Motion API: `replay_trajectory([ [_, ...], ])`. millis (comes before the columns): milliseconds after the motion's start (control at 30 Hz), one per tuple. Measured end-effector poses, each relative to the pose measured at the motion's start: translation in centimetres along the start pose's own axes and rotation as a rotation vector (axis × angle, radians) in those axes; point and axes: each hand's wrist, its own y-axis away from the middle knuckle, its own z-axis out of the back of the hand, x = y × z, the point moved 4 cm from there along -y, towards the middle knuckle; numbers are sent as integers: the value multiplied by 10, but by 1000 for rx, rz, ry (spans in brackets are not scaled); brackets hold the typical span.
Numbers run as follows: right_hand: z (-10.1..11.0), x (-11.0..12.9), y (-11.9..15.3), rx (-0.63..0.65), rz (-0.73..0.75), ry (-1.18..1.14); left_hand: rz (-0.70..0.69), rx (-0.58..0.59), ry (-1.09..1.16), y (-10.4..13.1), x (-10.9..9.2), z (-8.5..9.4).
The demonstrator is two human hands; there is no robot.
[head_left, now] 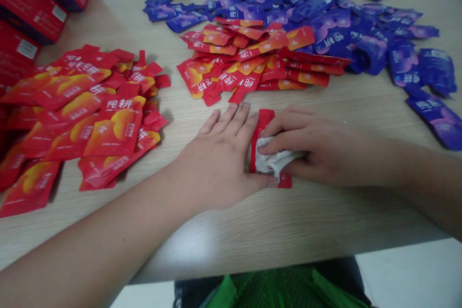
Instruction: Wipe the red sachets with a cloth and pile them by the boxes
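Observation:
A red packet [266, 116] lies on the wooden table [202, 231], partly covered by both hands. My left hand [227, 159] lies flat with its fingers spread, its thumb and index finger along the packet's left side and lower end. Fingers of my right hand [306, 147] are bent around a crumpled white cloth or tissue [269, 159], which rests on the middle of the packet. Just beyond the hands is a pile of red and orange packets [249, 57].
A larger heap of red packets [83, 110] covers the left side. Blue-purple packets [335, 29] spread across the back and right. Red boxes [32, 0] stand at the back left. The table's front edge runs near a green mesh item [274, 288].

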Motion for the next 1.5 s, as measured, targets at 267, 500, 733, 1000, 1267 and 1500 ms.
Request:
replay_trajectory([
  [267, 12, -48, 0, -202, -197, 209, -85, -96, 9, 4, -4, -9],
  [500, 22, -27, 21, -462, -199, 98, -188, -179, 73, 6, -9, -11],
  [733, 2, 0, 14, 2, -42, -76, -215, -169, 235, 8, -8, -7],
  [1000, -3, 12, 6, 93, -77, -157, -197, -114, 307, 6, -9, -6],
  [1267, -8, -15, -2, -21, -262, 11, -59, -53, 336, 2, -2, -3],
  [1500, -3, -47, -3, -123, -395, 153, 25, -55, 331, 4, -3, 3],
])
